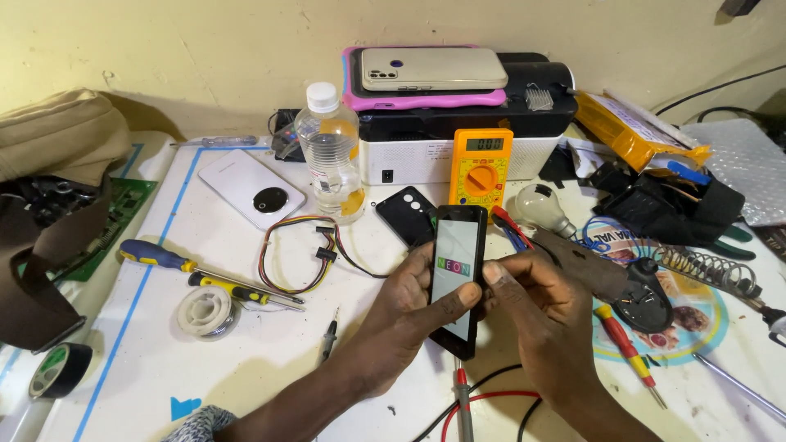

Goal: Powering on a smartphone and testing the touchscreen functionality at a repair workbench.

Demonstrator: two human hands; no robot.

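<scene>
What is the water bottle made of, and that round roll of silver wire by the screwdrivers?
The bottle looks like clear, thin plastic with a white cap: you can see through it. The roll looks like dull grey metal wire, probably solder, wound on a pale plastic-looking spool.

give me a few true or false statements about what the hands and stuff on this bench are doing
1. Both hands, left hand and right hand, hold a black phone with its screen lit. True.
2. The yellow multimeter lies flat at the near edge of the table. False: it stands propped against the white box at the back.
3. A clear plastic bottle stands upright with its white cap on. True.
4. The roll of black tape sits on top of the pink-cased tablet. False: a pale phone lies there; the tape is at the near left.
</scene>
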